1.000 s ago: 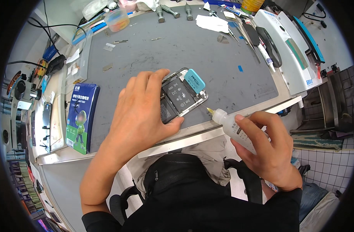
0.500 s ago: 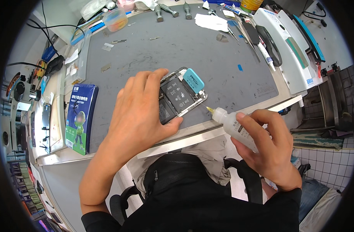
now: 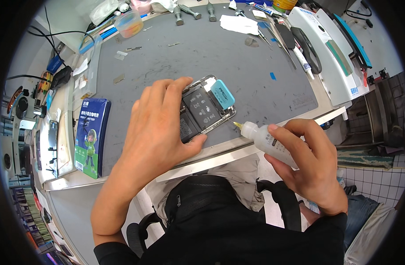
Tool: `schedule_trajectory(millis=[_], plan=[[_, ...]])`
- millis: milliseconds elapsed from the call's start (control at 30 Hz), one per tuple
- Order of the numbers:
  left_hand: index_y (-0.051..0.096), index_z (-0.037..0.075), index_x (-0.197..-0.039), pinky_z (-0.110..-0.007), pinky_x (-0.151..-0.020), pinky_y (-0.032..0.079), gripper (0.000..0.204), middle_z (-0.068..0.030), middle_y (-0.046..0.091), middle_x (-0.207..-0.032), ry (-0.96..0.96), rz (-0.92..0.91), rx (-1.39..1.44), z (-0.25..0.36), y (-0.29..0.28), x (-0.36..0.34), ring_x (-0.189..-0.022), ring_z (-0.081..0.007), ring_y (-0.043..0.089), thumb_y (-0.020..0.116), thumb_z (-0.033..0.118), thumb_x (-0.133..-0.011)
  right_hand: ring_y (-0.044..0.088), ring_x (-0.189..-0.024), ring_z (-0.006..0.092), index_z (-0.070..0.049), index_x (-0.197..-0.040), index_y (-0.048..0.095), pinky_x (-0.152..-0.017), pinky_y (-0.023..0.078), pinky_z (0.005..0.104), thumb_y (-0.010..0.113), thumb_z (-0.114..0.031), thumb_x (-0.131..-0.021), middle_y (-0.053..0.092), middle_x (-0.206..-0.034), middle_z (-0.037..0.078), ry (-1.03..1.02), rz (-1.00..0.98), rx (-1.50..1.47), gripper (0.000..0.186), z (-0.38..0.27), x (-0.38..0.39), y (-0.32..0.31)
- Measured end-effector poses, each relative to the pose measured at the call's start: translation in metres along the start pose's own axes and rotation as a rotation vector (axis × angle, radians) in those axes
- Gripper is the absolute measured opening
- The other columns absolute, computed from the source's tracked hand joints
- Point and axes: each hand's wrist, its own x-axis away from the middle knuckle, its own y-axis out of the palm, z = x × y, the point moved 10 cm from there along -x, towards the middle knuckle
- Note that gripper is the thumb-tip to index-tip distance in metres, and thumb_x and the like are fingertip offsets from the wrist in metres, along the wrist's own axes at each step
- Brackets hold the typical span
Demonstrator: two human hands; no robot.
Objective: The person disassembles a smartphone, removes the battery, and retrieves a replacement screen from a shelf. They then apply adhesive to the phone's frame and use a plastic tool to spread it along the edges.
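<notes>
An opened phone [image 3: 205, 111] with its black battery exposed lies on the grey work mat [image 3: 202, 57] near the front edge. A small teal block [image 3: 223, 94] rests on its upper right part. My left hand [image 3: 156, 128] lies flat over the phone's left half and holds it down. My right hand [image 3: 306, 161] grips a small translucent squeeze bottle [image 3: 262, 138]. The bottle's yellowish nozzle points left, its tip just off the phone's right corner.
A blue box with a cartoon figure [image 3: 89, 137] lies left of my left hand. Screwdrivers, tweezers and a white paper [image 3: 240, 24] sit at the mat's far edge. A white machine [image 3: 326, 53] stands at the right, a small plastic tub [image 3: 129, 24] at the back left.
My right hand has brought the bottle up and left, so its nozzle now sits close to the phone's right corner. The left hand stays on the phone.
</notes>
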Motion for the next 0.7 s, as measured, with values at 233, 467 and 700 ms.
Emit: schedule_trajectory(millis=[233, 467, 700], plan=[[0.049, 0.004, -0.138, -0.046, -0.100, 0.045, 0.084, -0.0173, 0.057, -0.126, 0.009, 0.006, -0.006, 0.001, 0.001, 0.000, -0.116, -0.0382, 0.055, 0.086, 0.016, -0.063, 0.065, -0.081, 0.0273, -0.008, -0.123, 0.068, -0.064, 0.053, 0.0364, 0.089, 0.000, -0.061, 0.063, -0.102, 0.011, -0.002, 0.006, 0.026, 0.066, -0.004, 0.004, 0.000], [0.049, 0.003, -0.137, -0.045, -0.099, 0.045, 0.083, -0.0175, 0.058, -0.124, -0.003, -0.007, 0.013, -0.003, 0.003, 0.000, -0.112, -0.0368, 0.057, 0.085, 0.019, -0.064, 0.064, -0.083, 0.0265, -0.008, -0.122, 0.069, -0.064, 0.053, 0.0350, 0.090, -0.004, -0.059, 0.063, -0.101, 0.010, -0.065, 0.015, 0.177, 0.067, -0.013, 0.005, -0.003], [0.049, 0.001, -0.136, -0.045, -0.097, 0.045, 0.080, -0.0171, 0.058, -0.122, 0.002, -0.021, 0.017, -0.002, 0.002, 0.001, -0.112, -0.0354, 0.057, 0.085, 0.020, -0.067, 0.061, -0.081, 0.0256, -0.006, -0.120, 0.072, -0.065, 0.051, 0.0343, 0.085, -0.014, -0.062, 0.065, -0.098, 0.008, -0.151, 0.078, 0.266, 0.060, -0.016, 0.011, -0.018]])
